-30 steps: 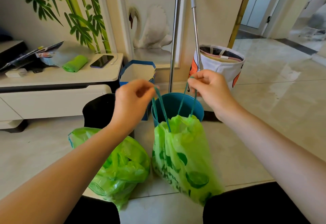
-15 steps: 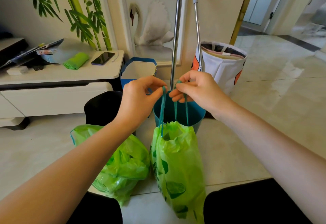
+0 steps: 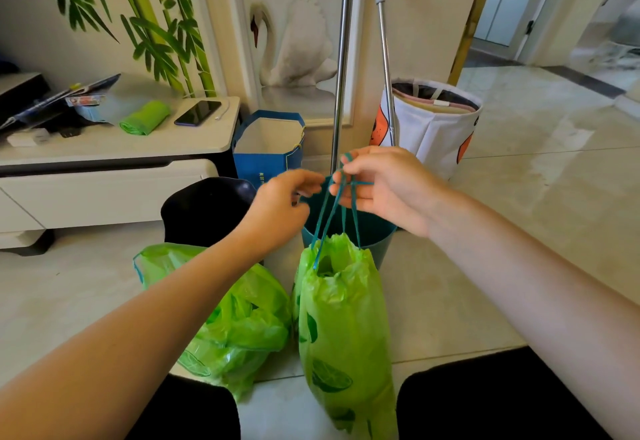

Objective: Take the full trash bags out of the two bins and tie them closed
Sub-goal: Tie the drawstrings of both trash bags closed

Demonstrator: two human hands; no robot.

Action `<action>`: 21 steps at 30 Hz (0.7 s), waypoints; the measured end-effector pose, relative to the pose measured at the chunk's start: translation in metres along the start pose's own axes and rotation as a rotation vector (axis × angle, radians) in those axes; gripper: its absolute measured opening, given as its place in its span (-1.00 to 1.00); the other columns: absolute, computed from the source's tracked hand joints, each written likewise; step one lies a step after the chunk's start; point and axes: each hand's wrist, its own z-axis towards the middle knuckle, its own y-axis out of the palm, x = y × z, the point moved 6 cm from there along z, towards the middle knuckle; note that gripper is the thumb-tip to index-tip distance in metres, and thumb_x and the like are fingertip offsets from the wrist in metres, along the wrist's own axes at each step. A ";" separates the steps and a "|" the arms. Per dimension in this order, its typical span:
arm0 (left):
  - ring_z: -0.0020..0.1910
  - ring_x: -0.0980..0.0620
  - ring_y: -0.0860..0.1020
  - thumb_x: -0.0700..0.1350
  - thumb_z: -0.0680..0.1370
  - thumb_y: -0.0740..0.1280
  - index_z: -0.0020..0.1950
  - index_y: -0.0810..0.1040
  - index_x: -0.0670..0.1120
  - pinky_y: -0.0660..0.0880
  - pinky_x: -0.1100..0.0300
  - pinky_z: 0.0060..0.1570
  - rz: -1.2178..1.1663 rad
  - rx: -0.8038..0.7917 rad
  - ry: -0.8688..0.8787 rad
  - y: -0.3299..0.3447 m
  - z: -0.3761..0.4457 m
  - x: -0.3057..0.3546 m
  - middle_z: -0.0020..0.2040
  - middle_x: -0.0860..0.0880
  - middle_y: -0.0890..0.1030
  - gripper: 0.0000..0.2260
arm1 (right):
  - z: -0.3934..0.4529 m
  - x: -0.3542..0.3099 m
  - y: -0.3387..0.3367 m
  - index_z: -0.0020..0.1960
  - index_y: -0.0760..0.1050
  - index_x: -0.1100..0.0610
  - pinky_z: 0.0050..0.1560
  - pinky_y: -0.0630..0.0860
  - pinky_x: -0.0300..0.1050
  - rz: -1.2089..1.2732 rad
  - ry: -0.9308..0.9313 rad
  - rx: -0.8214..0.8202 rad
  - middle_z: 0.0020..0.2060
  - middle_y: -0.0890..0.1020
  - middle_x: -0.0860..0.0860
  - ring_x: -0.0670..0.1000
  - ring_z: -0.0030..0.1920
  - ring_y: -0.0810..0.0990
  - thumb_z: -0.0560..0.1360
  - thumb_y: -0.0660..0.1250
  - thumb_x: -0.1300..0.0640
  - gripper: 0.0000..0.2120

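Both hands have closed in toward each other since a moment ago, the teal loops now crossing between them at centre frame. Biggest thing low in the picture: the hanging bag point(image 3: 346, 328), bright green with leaf prints, its neck gathered and dangling from the drawstrings point(image 3: 327, 221). Just left of it, lower centre, the second bag point(image 3: 239, 328) slumps on the floor point(image 3: 502, 225), mouth loose and wide, not tied. Behind it the black bin point(image 3: 204, 209), and behind the hanging bag the teal bin point(image 3: 375, 231), only its rim and side showing. Left side, the white cabinet point(image 3: 104, 180) carries a green roll point(image 3: 145, 117) and a phone point(image 3: 198, 112). Right hand point(image 3: 388, 186), centre frame: fingers curled, strings looped over them and pinched, taking the bag's weight. Left hand point(image 3: 282, 204), right beside it: fingers curled, tips up against the strings, though whether they truly pinch one is hard to see from here.
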 end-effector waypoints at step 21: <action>-0.06 0.09 0.64 0.00 0.39 0.49 -0.20 0.66 0.04 0.56 0.00 0.09 -0.303 -0.157 -0.051 0.101 -0.018 -0.011 -0.14 0.02 0.70 -0.94 | -0.016 -0.027 0.025 -0.02 0.61 0.16 -0.10 0.57 -0.31 -0.722 -0.597 0.130 -0.41 0.62 -0.05 -0.16 -0.34 0.63 0.50 0.33 0.25 -0.90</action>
